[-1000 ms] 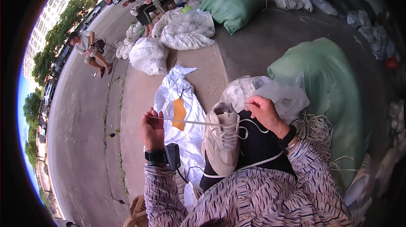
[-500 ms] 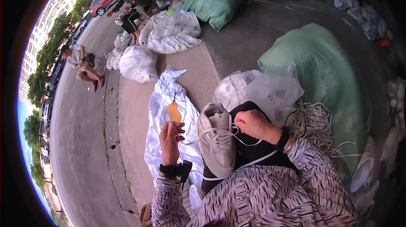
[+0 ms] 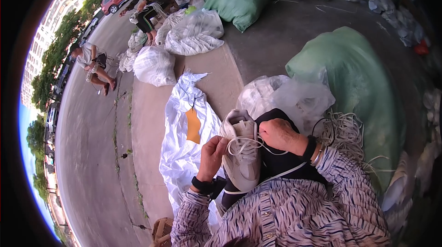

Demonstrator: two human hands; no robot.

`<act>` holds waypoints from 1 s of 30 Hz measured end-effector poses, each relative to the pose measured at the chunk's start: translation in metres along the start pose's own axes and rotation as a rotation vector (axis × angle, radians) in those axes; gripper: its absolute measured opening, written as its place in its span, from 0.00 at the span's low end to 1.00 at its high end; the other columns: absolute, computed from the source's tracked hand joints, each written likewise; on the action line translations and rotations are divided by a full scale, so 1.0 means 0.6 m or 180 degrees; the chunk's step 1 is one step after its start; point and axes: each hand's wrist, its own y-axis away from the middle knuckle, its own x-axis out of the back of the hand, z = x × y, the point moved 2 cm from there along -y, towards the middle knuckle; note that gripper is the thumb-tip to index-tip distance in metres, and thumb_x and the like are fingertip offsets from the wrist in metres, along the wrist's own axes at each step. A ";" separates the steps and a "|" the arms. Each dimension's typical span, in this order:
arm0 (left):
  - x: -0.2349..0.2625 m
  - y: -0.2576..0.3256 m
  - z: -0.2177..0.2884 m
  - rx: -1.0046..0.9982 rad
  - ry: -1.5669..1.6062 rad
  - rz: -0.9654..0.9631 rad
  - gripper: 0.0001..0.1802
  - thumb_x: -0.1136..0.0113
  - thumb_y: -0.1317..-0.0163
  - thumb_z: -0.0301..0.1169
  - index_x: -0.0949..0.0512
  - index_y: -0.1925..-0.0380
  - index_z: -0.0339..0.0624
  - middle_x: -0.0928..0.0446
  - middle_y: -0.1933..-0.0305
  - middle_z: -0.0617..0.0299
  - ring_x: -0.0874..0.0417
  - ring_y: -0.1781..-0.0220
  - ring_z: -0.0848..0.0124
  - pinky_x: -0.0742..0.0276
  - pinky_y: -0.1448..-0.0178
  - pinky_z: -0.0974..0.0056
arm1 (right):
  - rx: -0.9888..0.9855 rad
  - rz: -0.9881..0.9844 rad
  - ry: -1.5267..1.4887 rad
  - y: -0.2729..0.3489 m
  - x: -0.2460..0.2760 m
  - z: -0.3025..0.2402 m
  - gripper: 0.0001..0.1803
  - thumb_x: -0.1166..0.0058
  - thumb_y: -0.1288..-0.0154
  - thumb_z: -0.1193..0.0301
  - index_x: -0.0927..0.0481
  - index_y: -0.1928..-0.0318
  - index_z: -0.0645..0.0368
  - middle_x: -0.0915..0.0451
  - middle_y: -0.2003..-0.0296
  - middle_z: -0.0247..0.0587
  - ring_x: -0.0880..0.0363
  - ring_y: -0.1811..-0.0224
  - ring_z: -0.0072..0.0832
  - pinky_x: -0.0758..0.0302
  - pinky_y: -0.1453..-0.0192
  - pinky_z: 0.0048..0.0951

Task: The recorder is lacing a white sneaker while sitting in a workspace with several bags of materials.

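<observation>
A pale beige sneaker point(image 3: 241, 164) rests on my lap, toe pointing away. A white shoelace point(image 3: 251, 145) crosses its eyelets. My left hand point(image 3: 212, 155) pinches the lace at the shoe's left side. My right hand point(image 3: 278, 135) grips the lace at the shoe's right side, near the tongue. Both hands touch the shoe. A pile of loose white laces point(image 3: 343, 132) lies just right of my right wrist.
A white plastic sheet point(image 3: 182, 155) with an orange tag point(image 3: 193, 126) lies on the ground at left. Clear plastic bags point(image 3: 287, 97) and a big green sack point(image 3: 363, 90) sit ahead right. More sacks point(image 3: 193, 33) lie farther off. Two seated people point(image 3: 94, 65) work by the road.
My left hand, stretched out to the left pulling the lace taut, has come back in to the shoe. The right hand has dropped closer to the eyelets.
</observation>
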 end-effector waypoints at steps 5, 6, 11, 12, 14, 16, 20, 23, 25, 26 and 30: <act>-0.003 -0.003 0.002 0.0308 0.0052 -0.0129 0.13 0.49 0.34 0.34 0.25 0.71 0.35 0.32 0.76 0.73 0.37 0.73 0.83 0.39 0.69 0.76 | -0.0775 -0.0817 -0.0792 -0.014 -0.002 0.011 0.08 0.50 0.46 0.70 0.23 0.76 0.62 0.22 0.78 0.50 0.21 0.72 0.44 0.26 0.68 0.39; 0.000 -0.003 0.000 0.0460 0.0140 -0.0144 0.12 0.49 0.34 0.33 0.25 0.71 0.34 0.32 0.76 0.73 0.36 0.73 0.83 0.38 0.68 0.76 | -0.0225 -0.0309 -0.0338 -0.011 -0.006 0.006 0.08 0.52 0.47 0.71 0.23 0.76 0.61 0.21 0.76 0.49 0.21 0.70 0.44 0.26 0.65 0.41; 0.007 -0.005 0.007 0.0326 -0.0041 -0.0348 0.11 0.48 0.36 0.32 0.24 0.71 0.34 0.30 0.75 0.73 0.34 0.71 0.82 0.37 0.67 0.75 | 0.0408 -0.0231 -0.0098 0.005 0.016 0.002 0.05 0.49 0.46 0.70 0.21 0.74 0.56 0.23 0.73 0.42 0.22 0.67 0.40 0.27 0.63 0.39; 0.008 -0.006 0.006 0.0303 -0.0138 -0.0361 0.12 0.48 0.36 0.32 0.24 0.71 0.34 0.30 0.75 0.72 0.33 0.71 0.82 0.36 0.66 0.75 | 0.0414 -0.0233 -0.0094 0.003 0.018 0.004 0.05 0.49 0.46 0.70 0.21 0.74 0.56 0.23 0.73 0.42 0.22 0.67 0.40 0.27 0.63 0.39; 0.006 -0.009 0.003 0.0258 -0.0098 -0.0283 0.12 0.47 0.36 0.33 0.24 0.72 0.34 0.30 0.75 0.72 0.33 0.71 0.82 0.36 0.67 0.75 | 0.1113 0.0020 0.0222 -0.001 0.022 0.003 0.03 0.45 0.49 0.72 0.20 0.72 0.55 0.26 0.72 0.38 0.24 0.70 0.39 0.28 0.65 0.38; 0.004 -0.012 0.003 0.0209 -0.0064 -0.0208 0.12 0.47 0.36 0.33 0.24 0.72 0.34 0.30 0.75 0.72 0.33 0.72 0.82 0.36 0.67 0.75 | 0.1164 0.0057 0.0238 -0.004 0.023 0.006 0.03 0.44 0.50 0.72 0.21 0.72 0.55 0.27 0.72 0.38 0.24 0.71 0.38 0.28 0.65 0.38; 0.001 -0.021 0.003 0.0406 -0.0085 -0.0091 0.12 0.47 0.38 0.34 0.24 0.72 0.35 0.29 0.76 0.71 0.32 0.74 0.80 0.35 0.69 0.74 | 0.1205 0.0547 -0.0103 -0.010 0.025 -0.001 0.04 0.45 0.50 0.74 0.26 0.72 0.55 0.30 0.74 0.38 0.26 0.72 0.35 0.29 0.66 0.37; -0.016 -0.017 0.034 -0.0046 -0.1356 0.0223 0.09 0.45 0.42 0.33 0.23 0.74 0.39 0.26 0.77 0.67 0.27 0.75 0.72 0.33 0.69 0.68 | 0.1636 0.0266 0.0531 -0.013 0.017 0.002 0.04 0.48 0.50 0.76 0.28 0.71 0.56 0.32 0.73 0.38 0.25 0.70 0.35 0.28 0.65 0.36; -0.032 -0.015 0.068 -0.1161 -0.3060 0.0508 0.06 0.41 0.49 0.33 0.25 0.80 0.45 0.24 0.76 0.60 0.24 0.71 0.58 0.32 0.67 0.58 | 0.1756 0.0230 0.0646 -0.019 0.024 -0.004 0.04 0.49 0.50 0.77 0.28 0.72 0.56 0.33 0.73 0.39 0.25 0.69 0.35 0.28 0.65 0.35; -0.034 -0.023 0.074 -0.1162 -0.3062 0.0488 0.06 0.41 0.49 0.33 0.25 0.80 0.45 0.24 0.76 0.60 0.24 0.71 0.58 0.32 0.67 0.58 | 0.1900 0.0194 0.0773 -0.019 0.027 -0.007 0.03 0.50 0.50 0.77 0.28 0.72 0.56 0.34 0.73 0.39 0.25 0.68 0.35 0.28 0.66 0.34; -0.033 -0.037 0.074 -0.1528 -0.3631 0.0316 0.08 0.40 0.50 0.34 0.25 0.80 0.45 0.24 0.76 0.61 0.23 0.71 0.61 0.31 0.66 0.59 | 0.1266 -0.0465 0.0435 -0.029 0.025 -0.006 0.03 0.47 0.49 0.72 0.23 0.73 0.55 0.30 0.66 0.41 0.27 0.59 0.37 0.30 0.58 0.39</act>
